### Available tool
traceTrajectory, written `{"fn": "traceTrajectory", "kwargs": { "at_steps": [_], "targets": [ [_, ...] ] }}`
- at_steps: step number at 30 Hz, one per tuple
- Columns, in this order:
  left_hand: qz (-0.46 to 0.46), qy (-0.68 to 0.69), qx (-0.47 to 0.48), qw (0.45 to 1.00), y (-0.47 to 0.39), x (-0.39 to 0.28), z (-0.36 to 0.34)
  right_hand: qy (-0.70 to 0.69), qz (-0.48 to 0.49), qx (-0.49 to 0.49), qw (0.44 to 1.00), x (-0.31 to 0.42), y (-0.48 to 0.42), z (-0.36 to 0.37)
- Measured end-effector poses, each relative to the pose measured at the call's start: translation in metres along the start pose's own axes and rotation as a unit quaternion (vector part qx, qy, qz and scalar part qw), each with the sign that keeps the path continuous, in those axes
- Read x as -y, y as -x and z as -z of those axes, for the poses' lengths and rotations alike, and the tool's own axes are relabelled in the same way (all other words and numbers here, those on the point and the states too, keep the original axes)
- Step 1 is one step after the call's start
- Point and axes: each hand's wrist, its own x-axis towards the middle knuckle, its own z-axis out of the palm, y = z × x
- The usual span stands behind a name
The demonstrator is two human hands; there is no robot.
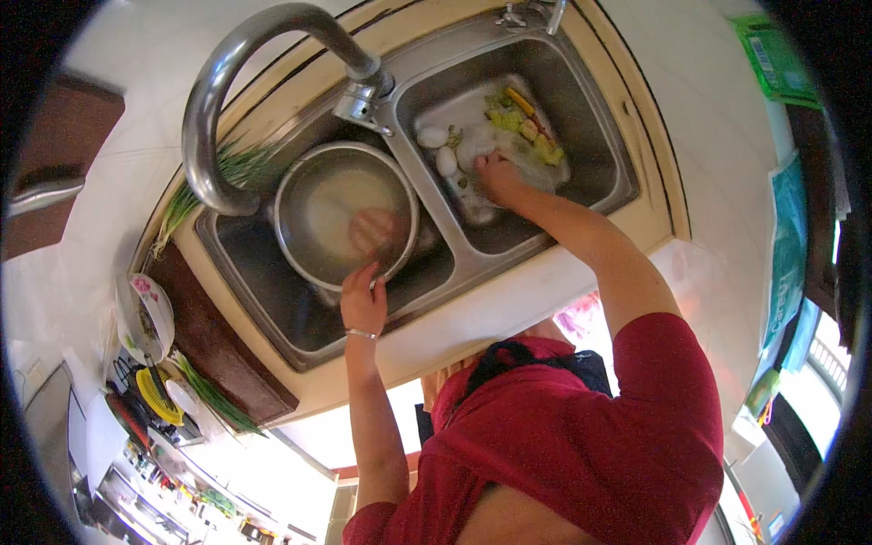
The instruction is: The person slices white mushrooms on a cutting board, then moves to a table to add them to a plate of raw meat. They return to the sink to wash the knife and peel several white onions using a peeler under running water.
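My left hand (pixel 364 300) grips the near rim of a round metal basin (pixel 320 197) standing in the left bowl of a steel double sink. Cloudy liquid fills part of the basin, and a reddish item (pixel 372 229) lies in it. Over in the right bowl, my right hand (pixel 499 178) has its fingers curled at a clear plastic bag (pixel 538 174); whether they hold it cannot be told. White eggshells (pixel 446 161) and yellow-green vegetable scraps (pixel 507 119) lie around the bag.
A curved steel faucet (pixel 204 102) arches over the left bowl. Green onions (pixel 235 167) lie on the counter's left edge, beside a brown board (pixel 211 327) and a floral bowl (pixel 160 310). A yellow basket (pixel 160 395) stands farther down the left. Green packaging (pixel 776 61) is at upper right.
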Motion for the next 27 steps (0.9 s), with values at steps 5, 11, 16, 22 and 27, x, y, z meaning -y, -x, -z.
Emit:
{"fn": "traceTrajectory", "kwargs": {
  "at_steps": [5,11,16,22,27],
  "targets": [
    [0.010,0.004,0.011,1.000,-0.002,0.006,-0.002,-0.013,0.012,0.064,0.998,0.005,0.002,0.021],
    [0.006,0.001,-0.007,1.000,-0.007,0.003,-0.004,-0.198,-0.032,0.051,0.978,-0.013,0.008,0.036],
    [-0.009,0.074,0.005,0.997,-0.021,-0.026,0.002,-0.555,-0.223,0.097,0.796,-0.039,0.010,0.053],
    [-0.057,0.273,-0.034,0.960,-0.052,-0.086,0.005,-0.785,-0.161,0.022,0.598,-0.020,0.042,0.101],
    [-0.124,0.332,-0.019,0.935,-0.087,-0.156,-0.002,-0.824,-0.169,-0.029,0.540,0.001,0.068,0.132]
  ]
}}
